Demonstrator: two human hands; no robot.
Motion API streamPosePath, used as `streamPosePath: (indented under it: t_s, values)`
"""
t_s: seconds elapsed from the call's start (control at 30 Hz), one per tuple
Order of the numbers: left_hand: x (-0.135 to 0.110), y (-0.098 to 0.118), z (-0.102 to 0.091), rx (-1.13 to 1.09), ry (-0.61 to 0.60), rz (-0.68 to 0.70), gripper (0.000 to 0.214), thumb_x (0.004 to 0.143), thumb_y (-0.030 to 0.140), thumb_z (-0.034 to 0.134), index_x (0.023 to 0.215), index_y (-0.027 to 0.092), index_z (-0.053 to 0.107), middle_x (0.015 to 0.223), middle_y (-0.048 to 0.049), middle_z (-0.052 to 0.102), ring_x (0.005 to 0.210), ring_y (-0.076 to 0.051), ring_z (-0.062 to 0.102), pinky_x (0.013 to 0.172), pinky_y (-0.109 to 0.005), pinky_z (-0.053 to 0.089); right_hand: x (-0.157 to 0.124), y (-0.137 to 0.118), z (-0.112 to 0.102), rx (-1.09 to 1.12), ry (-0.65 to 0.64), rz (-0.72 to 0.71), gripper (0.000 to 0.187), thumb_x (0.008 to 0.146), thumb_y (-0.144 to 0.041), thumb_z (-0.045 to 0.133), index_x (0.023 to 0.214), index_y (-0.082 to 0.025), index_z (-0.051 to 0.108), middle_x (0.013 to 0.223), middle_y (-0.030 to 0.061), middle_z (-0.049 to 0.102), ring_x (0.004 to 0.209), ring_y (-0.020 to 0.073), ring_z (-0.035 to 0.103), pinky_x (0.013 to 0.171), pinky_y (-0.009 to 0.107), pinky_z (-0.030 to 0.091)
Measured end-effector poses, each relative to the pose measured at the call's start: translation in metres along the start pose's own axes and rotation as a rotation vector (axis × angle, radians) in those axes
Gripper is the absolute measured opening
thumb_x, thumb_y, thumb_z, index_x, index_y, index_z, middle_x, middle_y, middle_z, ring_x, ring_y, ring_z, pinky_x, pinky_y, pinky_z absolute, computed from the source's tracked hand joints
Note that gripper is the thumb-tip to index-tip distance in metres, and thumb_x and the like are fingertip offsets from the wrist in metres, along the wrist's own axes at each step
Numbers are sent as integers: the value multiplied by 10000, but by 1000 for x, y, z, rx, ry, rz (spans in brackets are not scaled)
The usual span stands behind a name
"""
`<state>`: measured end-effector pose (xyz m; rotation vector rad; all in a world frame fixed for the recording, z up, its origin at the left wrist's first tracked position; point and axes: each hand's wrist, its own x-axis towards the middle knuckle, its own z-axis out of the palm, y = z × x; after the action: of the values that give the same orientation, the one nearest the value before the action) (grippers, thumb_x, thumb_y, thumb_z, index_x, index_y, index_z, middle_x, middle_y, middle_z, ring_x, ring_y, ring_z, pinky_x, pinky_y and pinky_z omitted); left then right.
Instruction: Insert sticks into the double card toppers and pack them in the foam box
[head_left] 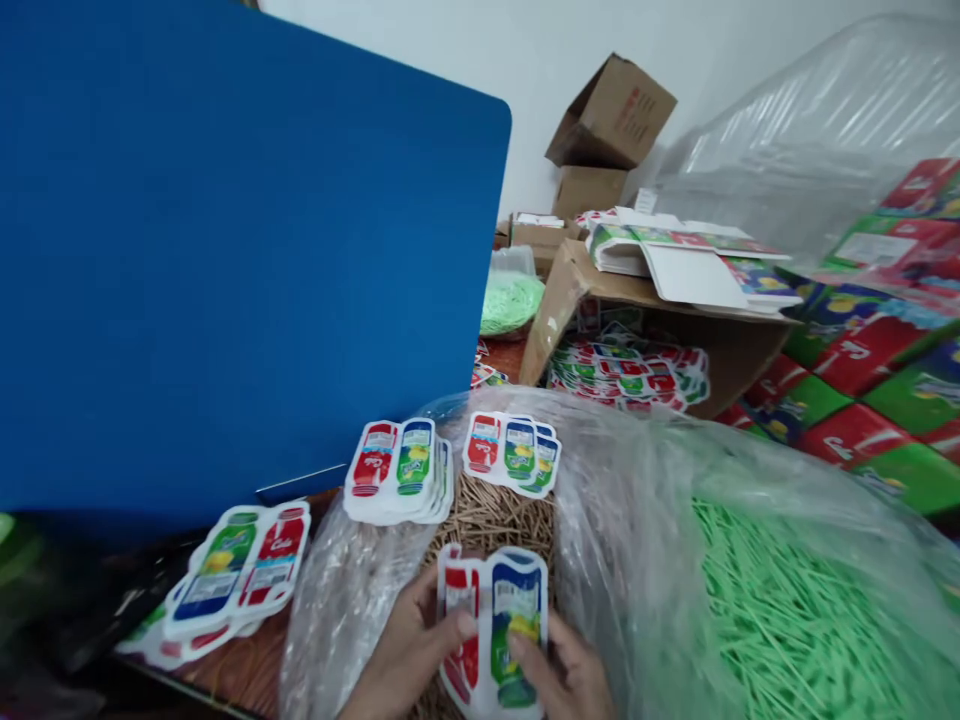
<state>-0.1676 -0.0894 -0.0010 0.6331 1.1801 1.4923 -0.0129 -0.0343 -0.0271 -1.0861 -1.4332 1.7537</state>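
Note:
My left hand (411,648) and my right hand (564,668) both grip a small stack of die-cut printed cards (517,582), thumbs on the front and fingers behind. The top card shows a red can and a blue-green can side by side. Beneath the hands lies a clear plastic bag (337,610) of thin brown sticks (487,515). Two more piles of the same cards rest on the bag: a left pile (394,470) and a right pile (510,450). Farther left, a card stack (236,570) sits on the wooden table.
A large blue panel (247,250) blocks the left side. To the right stands a plastic bag of green sticks (795,610). Behind, an open cardboard box (555,300) holds many cards (630,370), with flat printed cartons (682,250) on top. Wrapped red-green boxes (862,400) are stacked right.

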Motion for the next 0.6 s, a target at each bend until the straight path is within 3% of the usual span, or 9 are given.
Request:
streamPosePath:
  t_s: [0.1, 0.27, 0.37, 0.47, 0.6]
  values:
    - [-6, 29, -18, 26, 51, 31, 437, 699, 429, 717, 1063, 194, 659, 1027, -77, 720, 927, -249, 647, 811, -347, 503, 21, -25, 14, -9, -27, -21, 422, 711, -539, 658, 920, -174, 700, 796, 52, 734, 739, 235, 675, 649, 302, 547]
    - [-6, 72, -54, 205, 243, 125, 299, 645, 367, 751, 882, 195, 692, 929, -46, 752, 882, -262, 668, 763, -336, 533, 57, -58, 47, -8, -380, -129, 408, 744, -520, 631, 950, -170, 677, 848, 48, 731, 811, 235, 676, 718, 333, 538]
    - [8, 93, -74, 319, 316, 205, 289, 609, 366, 754, 818, 185, 673, 813, -38, 757, 779, -255, 684, 664, -322, 543, 83, -70, 73, -201, -337, -229, 345, 742, -476, 618, 878, -159, 645, 853, 46, 727, 794, 223, 674, 676, 306, 531]
    - [30, 110, -90, 424, 358, 271, 316, 551, 420, 761, 700, 170, 638, 683, -33, 737, 654, -233, 681, 604, -309, 533, 111, -79, 97, -343, -258, -239, 249, 721, -401, 643, 718, -153, 623, 715, 40, 712, 711, 218, 669, 621, 287, 508]
    - [58, 120, -105, 524, 398, 303, 372, 578, 495, 721, 724, 169, 617, 663, -22, 722, 609, -209, 676, 602, -309, 532, 140, -88, 113, -516, -165, -236, 192, 729, -316, 650, 608, -172, 611, 599, 1, 668, 666, 207, 655, 597, 281, 475]
